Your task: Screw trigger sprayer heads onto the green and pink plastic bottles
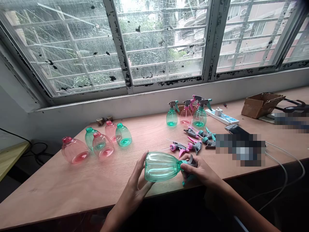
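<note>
A clear green spray bottle (161, 167) lies sideways in the air above the table's front edge, its base to the left and its neck to the right. Wrapped round the base end is my left hand (137, 182). My right hand (196, 169) grips the grey and green spray head (191, 162) at the bottle's neck; whether it is fully screwed on cannot be made out. Just beyond lie several loose spray heads (180, 147) in pink, grey and green, some with thin tubes.
Headless pink (74, 150) and green bottles (123, 135) stand at the left. Bottles with spray heads (172, 116) stand by the window wall. A power strip (223, 117), a phone (238, 135), white cables and a cardboard box (259, 106) occupy the right.
</note>
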Tool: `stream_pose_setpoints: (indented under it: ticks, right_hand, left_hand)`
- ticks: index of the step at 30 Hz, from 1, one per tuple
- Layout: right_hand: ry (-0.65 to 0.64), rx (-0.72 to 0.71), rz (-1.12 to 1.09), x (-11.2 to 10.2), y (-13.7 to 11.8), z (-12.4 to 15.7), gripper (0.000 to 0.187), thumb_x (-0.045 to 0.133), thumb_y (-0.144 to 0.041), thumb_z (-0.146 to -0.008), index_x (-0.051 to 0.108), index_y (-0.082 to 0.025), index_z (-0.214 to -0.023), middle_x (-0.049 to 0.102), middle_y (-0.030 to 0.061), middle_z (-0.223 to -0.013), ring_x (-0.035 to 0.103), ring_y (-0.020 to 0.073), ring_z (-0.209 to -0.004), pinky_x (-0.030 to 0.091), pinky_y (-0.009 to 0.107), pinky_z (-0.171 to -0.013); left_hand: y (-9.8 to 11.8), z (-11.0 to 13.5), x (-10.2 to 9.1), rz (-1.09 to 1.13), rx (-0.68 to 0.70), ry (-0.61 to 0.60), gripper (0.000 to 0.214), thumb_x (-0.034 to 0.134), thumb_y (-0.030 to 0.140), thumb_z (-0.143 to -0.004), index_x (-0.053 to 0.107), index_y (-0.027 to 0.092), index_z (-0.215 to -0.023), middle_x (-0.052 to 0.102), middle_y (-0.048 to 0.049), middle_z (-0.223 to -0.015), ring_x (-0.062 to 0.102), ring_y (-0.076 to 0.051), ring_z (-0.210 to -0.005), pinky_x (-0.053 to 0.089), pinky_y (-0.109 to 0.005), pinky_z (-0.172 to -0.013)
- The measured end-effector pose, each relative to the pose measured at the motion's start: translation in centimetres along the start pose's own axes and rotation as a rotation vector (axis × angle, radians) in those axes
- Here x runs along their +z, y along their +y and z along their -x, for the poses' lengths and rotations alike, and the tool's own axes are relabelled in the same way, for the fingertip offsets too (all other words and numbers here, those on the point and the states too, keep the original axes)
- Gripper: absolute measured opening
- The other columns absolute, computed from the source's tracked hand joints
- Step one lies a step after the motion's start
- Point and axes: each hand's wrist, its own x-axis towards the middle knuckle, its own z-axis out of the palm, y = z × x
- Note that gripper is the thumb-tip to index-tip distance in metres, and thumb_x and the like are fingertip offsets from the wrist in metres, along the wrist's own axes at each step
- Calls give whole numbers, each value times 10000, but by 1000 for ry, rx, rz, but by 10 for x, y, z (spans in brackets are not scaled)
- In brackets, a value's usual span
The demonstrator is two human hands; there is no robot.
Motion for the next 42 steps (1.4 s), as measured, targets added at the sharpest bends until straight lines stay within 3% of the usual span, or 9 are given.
stream_pose_setpoints:
  ticks: [7,11,14,17,21,27,31,35,42]
  right_hand:
    - [8,28,-19,0,2,0,343,705,-453,-876,495,-198,-967,702,-18,-625,668,176,-567,529,295,-586]
    - [32,23,-56,-1,4,0,336,698,-457,-882,492,-210,-978,708,-14,-643,677,188,-577,542,315,-593]
    - [45,24,-57,0,4,-1,339,707,-465,-872,498,-214,-965,711,-15,-644,679,194,-577,555,329,-600]
    - [46,28,-55,1,3,0,337,705,-463,-875,498,-211,-960,712,-13,-651,677,191,-584,562,330,-601]
    - [39,31,-41,1,2,1,345,714,-451,-873,497,-201,-971,716,-2,-664,682,187,-599,558,318,-601]
    - [46,12,-66,-1,2,0,337,704,-455,-879,505,-197,-964,714,3,-657,678,187,-594,570,333,-608]
    - [52,26,-70,0,2,0,358,716,-469,-864,500,-206,-973,723,3,-660,689,198,-602,570,333,-612]
    - [40,35,-49,1,2,1,359,718,-469,-864,506,-202,-976,721,1,-668,687,189,-608,564,324,-613]
    - [21,50,-31,0,2,0,399,736,-495,-836,510,-196,-973,719,2,-674,687,191,-597,558,326,-596]
  left_hand:
    - [0,-1,-3,62,-52,0,808,646,399,-920,157,376,-1563,221,-45,-1656,240,-330,-1501,289,-506,-1202]
    - [2,-3,-3,17,-27,-5,757,660,359,-916,231,426,-1536,148,30,-1672,128,-312,-1530,326,-461,-1196]
    - [0,-2,-1,58,-37,28,692,613,365,-947,241,449,-1525,232,27,-1647,281,-309,-1487,382,-457,-1167]
    - [0,-1,0,77,-57,46,749,686,376,-896,274,419,-1521,337,-17,-1602,393,-335,-1425,426,-460,-1136]
    - [3,-3,-3,42,-55,43,760,705,406,-875,306,378,-1521,365,-49,-1589,368,-366,-1429,374,-493,-1163]
    - [6,-3,-3,22,-32,9,756,672,352,-911,245,439,-1529,234,4,-1651,291,-330,-1480,326,-477,-1195]
    - [4,-2,-2,81,-77,-3,803,673,352,-910,186,440,-1542,319,-14,-1622,366,-320,-1448,312,-509,-1196]
    - [4,-3,-2,60,-72,12,771,666,376,-911,224,414,-1542,306,-17,-1628,309,-333,-1475,253,-519,-1218]
    - [4,-5,-1,122,-58,46,699,671,327,-912,317,384,-1511,339,-23,-1611,359,-321,-1452,350,-481,-1189]
